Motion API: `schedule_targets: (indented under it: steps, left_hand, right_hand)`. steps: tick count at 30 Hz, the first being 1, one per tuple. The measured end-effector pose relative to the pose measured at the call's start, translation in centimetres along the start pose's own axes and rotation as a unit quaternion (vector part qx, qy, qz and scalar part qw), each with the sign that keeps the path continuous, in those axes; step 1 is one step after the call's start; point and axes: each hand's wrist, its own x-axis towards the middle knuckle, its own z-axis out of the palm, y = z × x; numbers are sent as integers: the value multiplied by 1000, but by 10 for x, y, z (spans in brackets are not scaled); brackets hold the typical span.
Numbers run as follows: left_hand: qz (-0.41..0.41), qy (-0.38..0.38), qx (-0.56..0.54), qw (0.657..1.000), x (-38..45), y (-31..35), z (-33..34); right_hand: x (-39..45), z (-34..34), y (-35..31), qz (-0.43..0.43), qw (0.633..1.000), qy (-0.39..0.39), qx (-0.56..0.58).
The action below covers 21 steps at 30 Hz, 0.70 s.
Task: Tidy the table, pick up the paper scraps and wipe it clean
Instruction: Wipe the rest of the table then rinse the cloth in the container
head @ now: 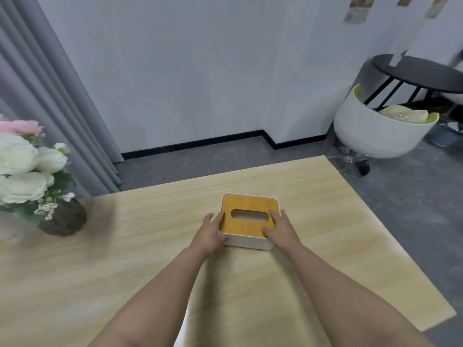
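Pale wood, the table (125, 271) spread wide under me, its near edge cut off. The vase (64, 219) stood at the left, blurred. The box (248, 221) sat mid-table, my left hand (210, 234) and right hand (281, 229) clamped on its sides, probably to shift it for wiping. I saw no scraps and no tissue in its slot.

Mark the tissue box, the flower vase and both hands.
tissue box (246, 221): head view, wooden lid
flower vase (64, 217): head view, dark body
left hand (209, 232): head view, back
right hand (281, 227): head view, back
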Motion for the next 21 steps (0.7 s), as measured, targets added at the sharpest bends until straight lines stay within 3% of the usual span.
schedule_targets:
  steps: [6,14,21]
  left_hand:
    - [-48,58,-7,997,-30,-75,-48]
    - [-147,171,-47,973,-86,-218,-127]
    - [-143,329,-147,922,-84,-319,-188]
  right_hand:
    - [1,41,-76,-97,985,82,-114]
    - [-17,173,-207,-215,974,-67,-40]
    - [-20,271,-311,-219,964,-137,66]
